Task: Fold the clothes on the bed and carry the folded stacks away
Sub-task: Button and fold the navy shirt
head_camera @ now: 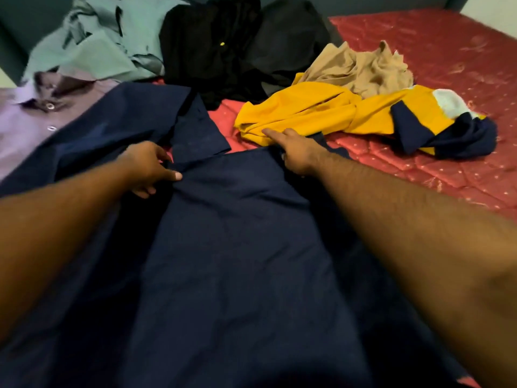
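Observation:
A navy blue shirt [229, 247] lies spread flat over the near part of the red bed [436, 63]. My left hand [148, 168] pinches the shirt's cloth near the collar, thumb and fingers curled on a fold. At the shirt's right shoulder my right hand [293, 151] grips the edge, its index finger stretched out toward a yellow and navy garment [321, 113]. One short sleeve of the shirt lies folded between the two hands.
A lilac button shirt [30, 121] lies at the left under the navy one. Behind are a pale green shirt [92, 49], a black pile [218, 49], a dark grey garment [291, 37] and a crumpled tan garment [358, 68]. Bare red mattress shows at the right.

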Action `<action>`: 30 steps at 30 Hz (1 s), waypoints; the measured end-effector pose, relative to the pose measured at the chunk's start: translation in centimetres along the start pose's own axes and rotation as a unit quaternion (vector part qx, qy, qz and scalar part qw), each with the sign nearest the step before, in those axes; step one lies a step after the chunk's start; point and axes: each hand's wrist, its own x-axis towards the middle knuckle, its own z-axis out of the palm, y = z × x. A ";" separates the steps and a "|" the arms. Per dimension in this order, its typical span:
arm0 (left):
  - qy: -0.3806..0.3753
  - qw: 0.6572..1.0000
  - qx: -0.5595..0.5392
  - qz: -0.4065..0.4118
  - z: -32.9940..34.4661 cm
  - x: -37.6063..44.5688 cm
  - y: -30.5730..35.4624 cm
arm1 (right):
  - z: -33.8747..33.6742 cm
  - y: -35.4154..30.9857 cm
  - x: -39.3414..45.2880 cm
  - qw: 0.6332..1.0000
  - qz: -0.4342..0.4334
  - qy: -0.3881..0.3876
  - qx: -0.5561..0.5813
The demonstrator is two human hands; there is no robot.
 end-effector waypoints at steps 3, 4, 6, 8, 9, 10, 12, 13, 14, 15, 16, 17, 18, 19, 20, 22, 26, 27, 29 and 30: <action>-0.020 1.000 0.005 0.015 -1.6 1.0 0.6 | -1.0 -0.5 1.3 0.996 0.036 0.038 -0.076; 0.025 0.999 -0.002 0.031 -1.7 1.2 0.7 | -1.6 -0.6 1.5 0.992 0.058 0.067 -0.085; 0.143 0.986 0.031 0.075 -1.4 0.9 1.4 | -2.5 -0.9 1.1 0.984 0.093 0.117 -0.095; 0.223 0.964 0.080 0.118 0.3 -1.0 2.1 | -2.6 -1.8 -0.4 0.982 0.093 0.152 -0.062; 0.244 0.956 0.085 0.141 1.5 -2.7 2.0 | -2.3 -2.4 -2.0 0.983 0.077 0.164 -0.032; 0.258 0.947 0.086 0.172 2.9 -4.5 1.8 | -1.6 -2.8 -3.8 0.983 0.060 0.173 -0.002; 0.237 0.935 0.102 0.242 6.2 -9.1 0.8 | 0.2 -2.3 -9.2 0.979 0.049 0.194 0.036; 0.214 0.933 0.117 0.265 8.0 -11.3 0.4 | 1.1 -1.1 -12.2 0.975 0.076 0.205 0.044; 0.182 0.936 0.134 0.270 9.7 -13.8 0.1 | 1.8 0.4 -15.5 0.967 0.140 0.205 0.049; 0.138 0.944 0.153 0.258 11.2 -15.5 0.0 | 2.2 2.2 -18.1 0.953 0.232 0.188 0.050; 0.099 0.950 0.169 0.244 12.5 -17.4 0.3 | 2.2 4.3 -21.0 0.929 0.332 0.153 0.056; 0.064 0.954 0.187 0.224 13.6 -18.1 0.3 | 2.2 5.8 -22.3 0.904 0.406 0.115 0.071; 0.047 0.957 0.196 0.209 14.5 -18.6 0.5 | 2.3 6.9 -23.1 0.888 0.444 0.080 0.094; 0.044 0.957 0.203 0.203 14.8 -19.1 0.7 | 2.4 7.2 -24.0 0.883 0.447 0.061 0.129; 0.048 0.958 0.203 0.198 15.0 -19.1 0.8 | 2.7 6.9 -24.1 0.882 0.433 0.057 0.176; 0.059 0.960 0.201 0.185 15.0 -19.2 1.0 | 3.3 6.0 -24.1 0.871 0.408 0.079 0.262; 0.056 0.962 0.216 0.159 15.6 -19.6 1.2 | 3.4 6.4 -23.9 0.872 0.402 0.110 0.258; 0.055 0.965 0.206 0.156 15.8 -19.6 1.5 | 3.1 6.9 -24.0 0.875 0.402 0.124 0.241; 0.050 0.969 0.186 0.157 16.4 -19.6 2.7 | 2.5 8.0 -24.2 0.871 0.410 0.154 0.223; 0.046 0.970 0.179 0.156 16.7 -19.6 3.4 | 2.4 8.3 -24.3 0.868 0.414 0.162 0.220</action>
